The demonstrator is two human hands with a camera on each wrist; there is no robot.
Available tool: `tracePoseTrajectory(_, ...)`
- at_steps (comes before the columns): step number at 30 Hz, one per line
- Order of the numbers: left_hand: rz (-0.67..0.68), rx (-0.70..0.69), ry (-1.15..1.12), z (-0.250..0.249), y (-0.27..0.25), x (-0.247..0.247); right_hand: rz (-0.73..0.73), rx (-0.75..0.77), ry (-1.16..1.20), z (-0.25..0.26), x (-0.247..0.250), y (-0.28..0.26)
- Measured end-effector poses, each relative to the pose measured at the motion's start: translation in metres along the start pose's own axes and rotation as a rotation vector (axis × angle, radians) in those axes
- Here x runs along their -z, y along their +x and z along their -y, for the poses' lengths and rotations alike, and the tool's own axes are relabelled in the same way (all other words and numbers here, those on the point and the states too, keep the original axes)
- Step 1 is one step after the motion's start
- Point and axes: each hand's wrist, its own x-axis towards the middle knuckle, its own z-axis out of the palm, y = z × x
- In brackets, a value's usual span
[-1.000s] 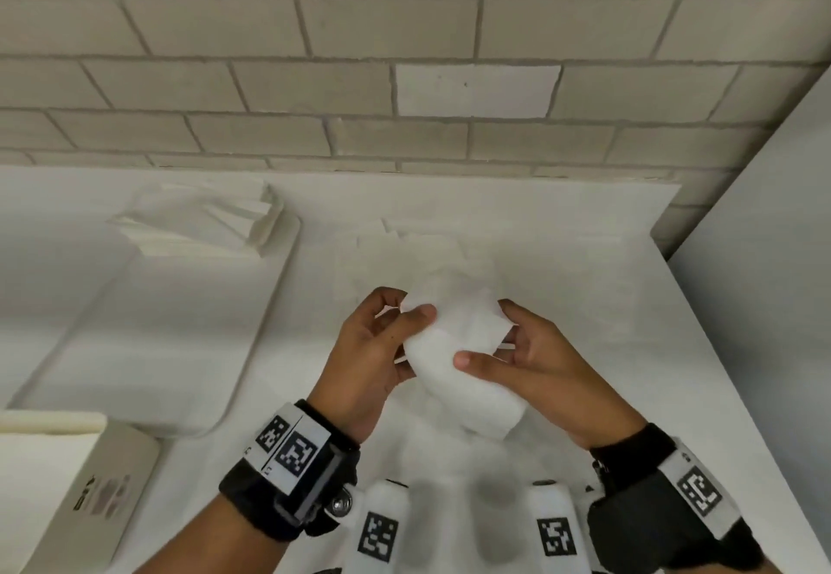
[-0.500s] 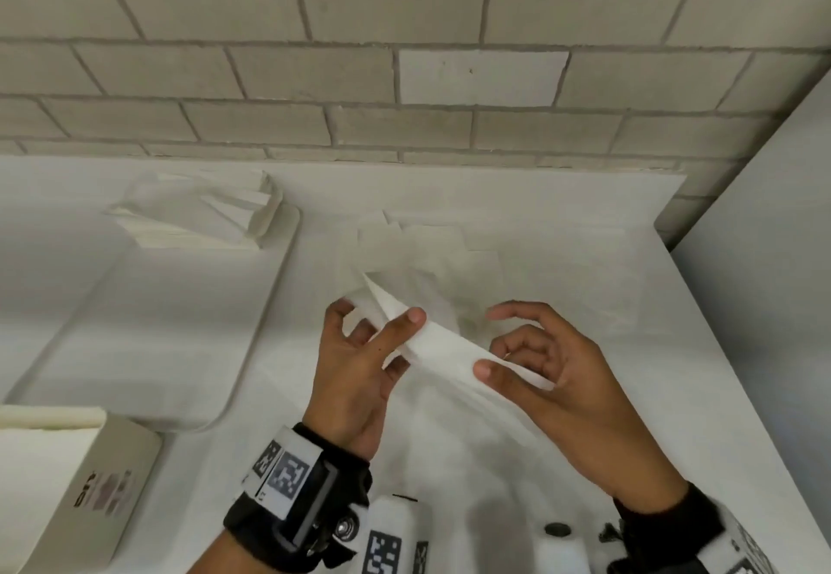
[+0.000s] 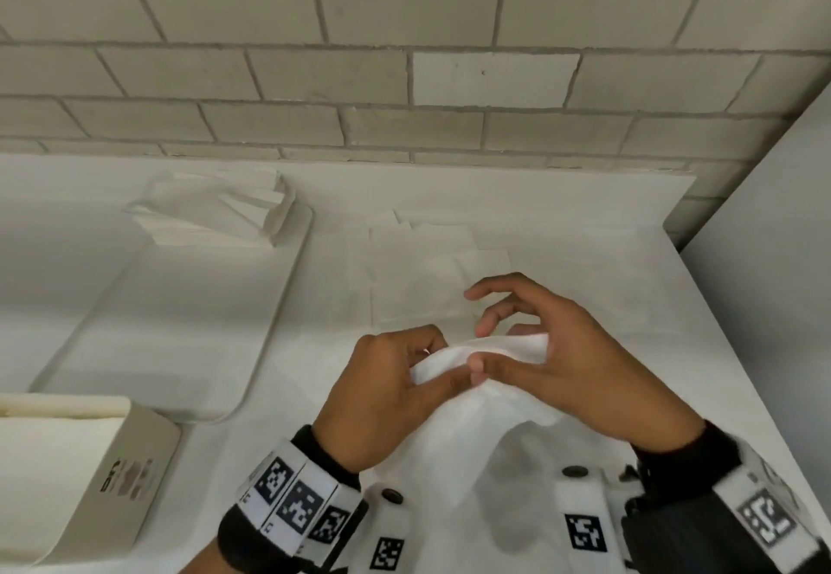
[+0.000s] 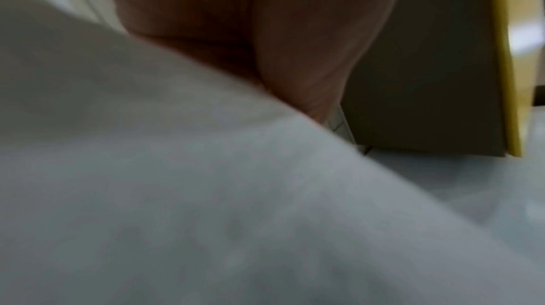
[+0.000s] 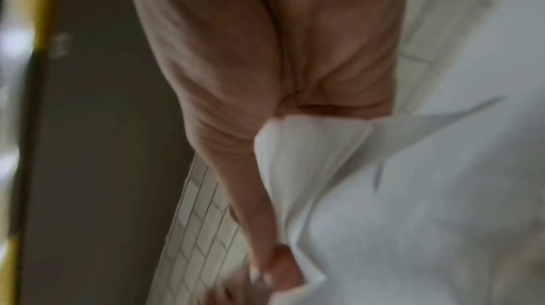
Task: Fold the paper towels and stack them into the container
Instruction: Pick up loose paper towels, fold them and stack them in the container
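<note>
A white paper towel (image 3: 476,398) hangs between both hands above the white table, its top edge bunched and the rest drooping toward me. My left hand (image 3: 386,389) pinches its left end, and my right hand (image 3: 539,362) pinches the right end with thumb and middle fingers while the index finger sticks up free. The towel (image 4: 206,193) fills most of the left wrist view, and in the right wrist view the towel (image 5: 383,193) drapes below the palm. A white tray (image 3: 180,326) at the left holds a pile of folded towels (image 3: 220,213) at its far end.
Several flat unfolded towels (image 3: 427,276) lie on the table behind my hands. A beige box (image 3: 90,474) stands at the near left corner. A brick wall (image 3: 404,56) runs along the back, and a grey panel (image 3: 773,258) closes the right side.
The hands have come closer together and lower, and the towel, stretched flat between them half a second ago, now sags in a bunched fold. The view has tilted down.
</note>
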Motion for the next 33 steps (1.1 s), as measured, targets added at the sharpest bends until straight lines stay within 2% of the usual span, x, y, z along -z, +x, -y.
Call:
tracePoseTrajectory(3,-0.087,0.140,-0.143,0.002,-0.009,0.005,0.075,-0.103,0.218,-0.004,-0.001,0.013)
tracePoseTrajectory(5,-0.106,0.196,-0.221,0.004,-0.012,0.011,0.018,-0.125,0.343,-0.008,-0.004,0.020)
tracePoseTrajectory(9,-0.043,0.212,-0.394,0.003,-0.020,0.011,-0.155,-0.116,0.515,-0.007,-0.018,0.030)
tracePoseTrajectory(12,-0.080,0.218,-0.424,0.001,-0.022,0.004,-0.213,-0.105,0.537,-0.007,-0.029,0.031)
tracePoseTrajectory(15,-0.166,0.204,-0.482,-0.002,-0.021,-0.004,-0.211,-0.165,0.619,-0.010,-0.044,0.023)
tracePoseTrajectory(20,-0.247,0.211,-0.502,0.001,-0.017,-0.008,-0.239,-0.128,0.574,-0.016,-0.053,0.009)
tracePoseTrajectory(25,-0.243,0.184,-0.439,0.006,-0.011,-0.002,-0.189,-0.118,0.504,-0.020,-0.042,0.008)
tracePoseTrajectory(30,-0.298,0.097,-0.159,0.002,-0.014,-0.009,-0.255,-0.208,0.682,-0.020,-0.050,0.013)
tracePoseTrajectory(32,-0.308,0.054,-0.021,-0.002,-0.016,-0.011,-0.229,-0.186,0.584,-0.021,-0.058,0.011)
tracePoseTrajectory(33,-0.314,0.053,-0.023,-0.003,-0.017,-0.011,-0.243,-0.182,0.537,-0.019,-0.062,0.010)
